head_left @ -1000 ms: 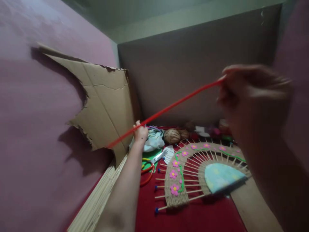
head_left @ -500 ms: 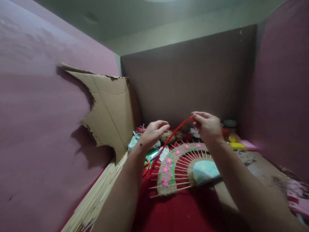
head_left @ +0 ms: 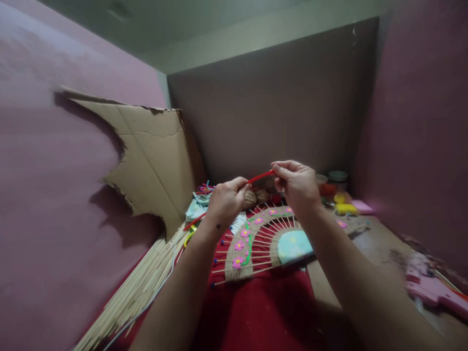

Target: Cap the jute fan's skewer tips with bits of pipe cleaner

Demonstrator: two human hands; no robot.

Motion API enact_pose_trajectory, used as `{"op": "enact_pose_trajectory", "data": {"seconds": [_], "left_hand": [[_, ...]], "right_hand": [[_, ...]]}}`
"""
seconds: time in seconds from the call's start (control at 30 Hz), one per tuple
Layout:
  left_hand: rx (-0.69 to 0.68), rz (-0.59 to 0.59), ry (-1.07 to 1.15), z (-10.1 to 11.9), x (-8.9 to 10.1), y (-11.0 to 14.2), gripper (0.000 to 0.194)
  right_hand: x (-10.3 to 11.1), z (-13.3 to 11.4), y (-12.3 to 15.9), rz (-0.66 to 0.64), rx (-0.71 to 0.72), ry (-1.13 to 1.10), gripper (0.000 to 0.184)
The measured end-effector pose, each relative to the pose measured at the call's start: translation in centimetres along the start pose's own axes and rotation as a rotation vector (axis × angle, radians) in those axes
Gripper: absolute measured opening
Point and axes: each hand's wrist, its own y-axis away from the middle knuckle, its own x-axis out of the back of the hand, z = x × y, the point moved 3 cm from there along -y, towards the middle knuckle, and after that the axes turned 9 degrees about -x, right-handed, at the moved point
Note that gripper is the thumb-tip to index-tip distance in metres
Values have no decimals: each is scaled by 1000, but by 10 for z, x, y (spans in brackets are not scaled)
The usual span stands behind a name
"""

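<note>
A red pipe cleaner (head_left: 261,176) is stretched between my two hands, above the work surface. My right hand (head_left: 298,187) pinches one end between thumb and fingers. My left hand (head_left: 227,200) is closed on it further along, and its other end trails out behind my left wrist. Below them lies a half-round fan of thin sticks with a woven twine band (head_left: 238,277), pink flowers and a green vine along it. A pale blue patterned pad (head_left: 294,246) covers the fan's centre. My right forearm hides the fan's right part.
Torn cardboard (head_left: 153,161) leans against the left wall, with a bundle of thin sticks (head_left: 135,287) below. Twine balls (head_left: 250,200) and a lidded jar (head_left: 338,178) stand at the back. A pink glue gun (head_left: 433,287) lies at right on a board; red cloth (head_left: 256,317) lies in front.
My left hand, empty before, has closed on the red pipe cleaner near my right hand. The pipe cleaner's free length has swung to the left. The camera view has shifted slightly.
</note>
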Motion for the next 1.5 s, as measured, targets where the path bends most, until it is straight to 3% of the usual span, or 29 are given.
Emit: {"op": "enact_pose_trajectory", "data": {"seconds": [0.2,0.4,0.5,0.67,0.9,1.1,1.17,1.23,1.37,1.5], "left_hand": [[-38,44,97,7,5,2,26],[-134,-140,100,10,11,3,21],[-150,-165,8,13,17,3,20],[-77,-72,-126,20,30,8,23],[-36,-148,-459,26,37,18,10],[176,-201,-580,12,35,61,17],[288,-213,-567,3,35,85,19],[395,-240,-487,-8,33,110,19],[506,-271,-318,-33,27,152,18],[521,-267,-274,-52,22,179,16]], "right_hand": [[0,-8,5,-24,-22,-7,11],[1,-2,4,-56,-153,-46,14],[-5,9,5,-121,-190,-55,12],[-19,22,16,-225,-262,-55,12],[-36,52,40,-384,-481,-122,14],[-44,79,60,-456,-592,-64,20],[-44,84,62,-450,-526,69,22],[-45,90,65,-511,-384,375,19],[-53,113,83,-835,12,1137,14],[-57,134,104,-1015,199,1511,16]]}}
